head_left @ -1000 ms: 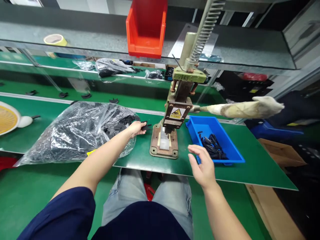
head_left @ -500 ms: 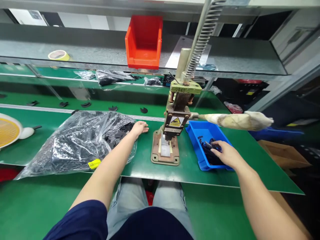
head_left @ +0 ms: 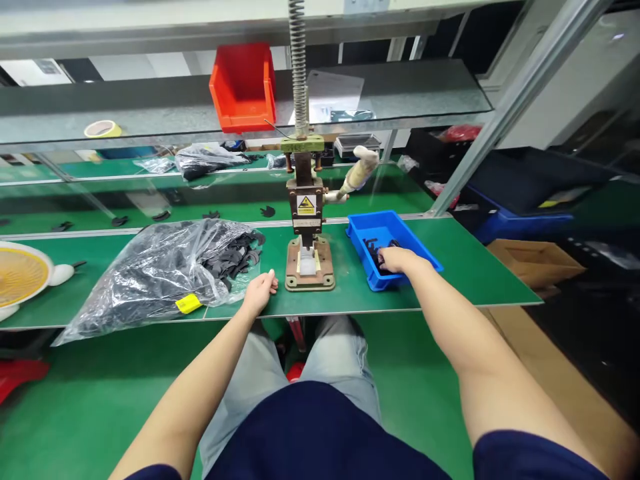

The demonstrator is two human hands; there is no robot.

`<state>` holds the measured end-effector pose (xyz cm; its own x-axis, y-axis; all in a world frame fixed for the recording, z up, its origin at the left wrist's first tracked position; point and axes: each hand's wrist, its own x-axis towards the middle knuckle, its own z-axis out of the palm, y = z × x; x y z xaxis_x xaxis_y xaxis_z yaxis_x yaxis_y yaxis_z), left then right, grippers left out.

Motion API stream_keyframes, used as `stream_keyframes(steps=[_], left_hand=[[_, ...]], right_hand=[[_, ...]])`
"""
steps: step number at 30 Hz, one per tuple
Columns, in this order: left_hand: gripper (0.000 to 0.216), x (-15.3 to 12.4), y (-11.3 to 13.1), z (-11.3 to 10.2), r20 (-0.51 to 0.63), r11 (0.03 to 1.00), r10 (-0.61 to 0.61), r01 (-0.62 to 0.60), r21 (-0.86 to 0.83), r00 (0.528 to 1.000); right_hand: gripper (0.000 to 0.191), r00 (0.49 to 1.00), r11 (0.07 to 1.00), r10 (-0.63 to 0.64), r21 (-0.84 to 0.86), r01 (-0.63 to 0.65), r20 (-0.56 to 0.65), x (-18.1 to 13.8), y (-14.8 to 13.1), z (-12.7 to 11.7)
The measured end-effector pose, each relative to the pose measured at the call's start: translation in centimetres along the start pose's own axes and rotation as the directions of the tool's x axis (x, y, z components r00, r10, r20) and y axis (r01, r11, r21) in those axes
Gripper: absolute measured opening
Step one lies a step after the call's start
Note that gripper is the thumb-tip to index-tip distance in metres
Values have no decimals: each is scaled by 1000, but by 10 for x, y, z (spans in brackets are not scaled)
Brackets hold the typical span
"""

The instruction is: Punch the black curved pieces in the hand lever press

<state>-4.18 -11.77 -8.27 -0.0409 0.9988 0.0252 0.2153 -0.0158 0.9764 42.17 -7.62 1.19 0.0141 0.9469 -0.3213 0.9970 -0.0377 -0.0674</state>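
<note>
My left hand (head_left: 260, 292) rests on the green bench (head_left: 465, 260) near its front edge, fingers loose and nothing in it. It lies between a clear plastic bag of black flat parts (head_left: 160, 273) and the base of a small hand press (head_left: 306, 220). My right hand (head_left: 393, 259) reaches into a blue bin (head_left: 358, 225) to the right of the press, fingers curled down on the black parts (head_left: 371, 245) inside. The press lever, wrapped in pale cloth (head_left: 361, 167), points up and back.
A red bin (head_left: 243, 87) and a tape roll (head_left: 103, 129) sit on the upper shelf. Loose black parts lie on the belt (head_left: 165, 215) behind the bench. A fan (head_left: 17, 275) stands at far left. A cardboard box (head_left: 535, 263) sits to the right.
My view has pulled back and up. My left hand slid back from beside the press toward the bench's front edge. My right hand went into the blue bin and stays among the parts.
</note>
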Motion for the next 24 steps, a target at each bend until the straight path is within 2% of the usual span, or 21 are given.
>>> stream_keyframes(steps=[2, 4, 8, 11, 13, 16, 19, 21, 24], left_hand=[[68, -3, 0, -1, 16, 997, 29, -30, 70, 999], [66, -4, 0, 0, 11, 994, 33, -34, 104, 999], [66, -5, 2, 2, -11, 994, 15, -14, 106, 1000], [67, -6, 2, 2, -27, 997, -14, 16, 74, 1000], [67, -7, 4, 2, -50, 999, -41, 42, 23, 998], [62, -16, 15, 3, -98, 999, -43, 43, -2, 994], [45, -37, 41, 13, -67, 985, 141, -134, 105, 988], [31, -54, 64, 27, 28, 946, 297, -298, 130, 954], [23, -75, 94, 51, 180, 904, 407, -423, 59, 895]], right_hand=[[40, 1000, 999, 17, 29, -18, 9, -3, -1, -3], [41, 999, 996, 31, 81, -28, -32, -6, 2, -6], [39, 978, 967, 45, 256, 9, -204, -17, 13, -11], [38, 926, 896, 62, 430, 112, -371, -31, 15, -13], [45, 880, 807, 91, 552, 208, -465, -42, 7, -11], [61, 839, 603, 105, 705, 374, -535, -60, -20, 3], [68, 838, 358, 65, 796, 487, -542, -81, -63, 27], [67, 851, 215, 35, 835, 506, -524, -95, -93, 44], [64, 882, 58, 3, 880, 471, -472, -113, -129, 64]])
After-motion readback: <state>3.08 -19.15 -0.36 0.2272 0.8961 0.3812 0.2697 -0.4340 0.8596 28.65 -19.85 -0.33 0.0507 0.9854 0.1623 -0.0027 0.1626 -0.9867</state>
